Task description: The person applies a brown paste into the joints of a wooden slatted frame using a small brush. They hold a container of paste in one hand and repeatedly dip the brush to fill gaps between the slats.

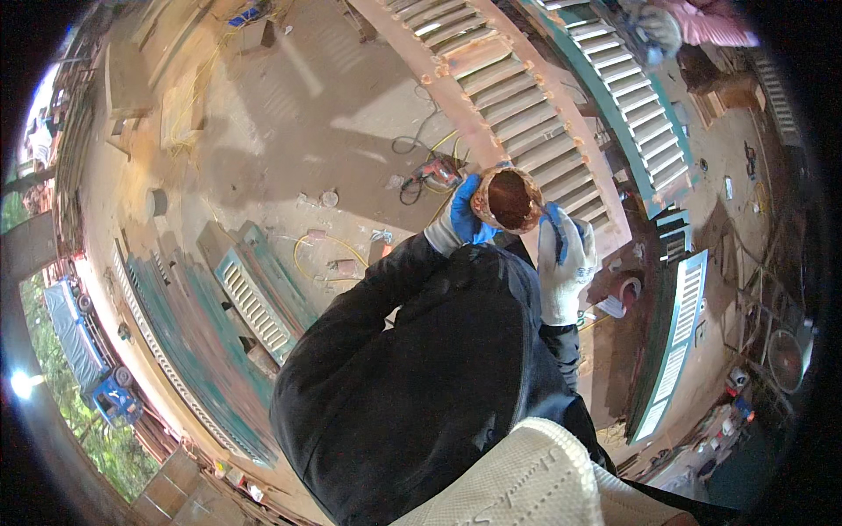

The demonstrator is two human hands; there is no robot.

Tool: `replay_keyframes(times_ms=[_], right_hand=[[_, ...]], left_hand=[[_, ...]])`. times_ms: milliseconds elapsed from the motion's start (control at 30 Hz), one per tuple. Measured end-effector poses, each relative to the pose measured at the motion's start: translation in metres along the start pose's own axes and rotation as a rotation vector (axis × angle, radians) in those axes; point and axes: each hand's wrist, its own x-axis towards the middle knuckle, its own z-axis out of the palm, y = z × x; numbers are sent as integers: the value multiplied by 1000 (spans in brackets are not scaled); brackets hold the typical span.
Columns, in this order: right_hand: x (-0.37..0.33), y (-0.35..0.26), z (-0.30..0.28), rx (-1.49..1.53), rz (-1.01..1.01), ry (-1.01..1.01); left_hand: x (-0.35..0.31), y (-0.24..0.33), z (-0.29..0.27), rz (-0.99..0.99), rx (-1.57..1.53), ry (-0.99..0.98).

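Beige fabric (531, 482) foremost, left hand (468, 213) clasps container (485, 205) near louvres (531, 117), right hand (566, 267), grip unclear.

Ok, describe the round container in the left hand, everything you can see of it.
The container is short and round, its outer wall mottled rusty brown and pale, its rim uneven and crusted. Its open mouth faces the camera, showing reddish-brown inside; whether that is contents or coating is unclear, as is the wall's material. The gloved left hand grips its left side; the gloved right hand is at its right rim, contact uncertain. It is held beside a louvred panel.
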Motion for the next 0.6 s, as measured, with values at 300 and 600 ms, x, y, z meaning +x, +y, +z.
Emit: replay_keyframes(times_ms=[300,600], right_hand=[[-1,11,0,-139,-143,-71],[-13,20,-5,225,380,-167]], left_hand=[[12,13,0,-81,-38,63],[9,-1,-21,-154,-324,-170]])
